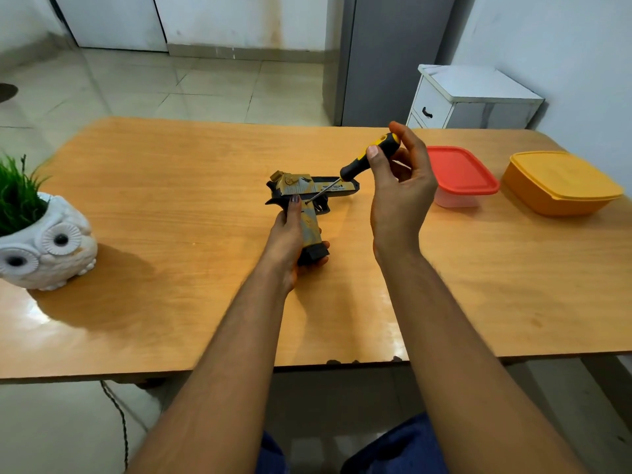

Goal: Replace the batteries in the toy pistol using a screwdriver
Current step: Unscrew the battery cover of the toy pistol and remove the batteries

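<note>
Head view: left hand (290,230) grips the tan-and-black plastic toy pistol (307,200); right hand (398,186) loosely pinches the yellow-and-black-handled screwdriver (367,158), whose tip could slip off the screw.

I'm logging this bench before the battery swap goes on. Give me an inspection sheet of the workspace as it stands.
Surface: wooden table, glossy.
Job's things: toy pistol lying on the table; screwdriver tip at its grip. No batteries seen.
Clutter: owl planter at left; red-lidded container and yellow container at right, both closed.
Grippers: left hand grips the pistol's handle; right hand pinches the screwdriver.
Cables: dark cord below the table.
Surroundings: tiled floor, white cabinet.
</note>
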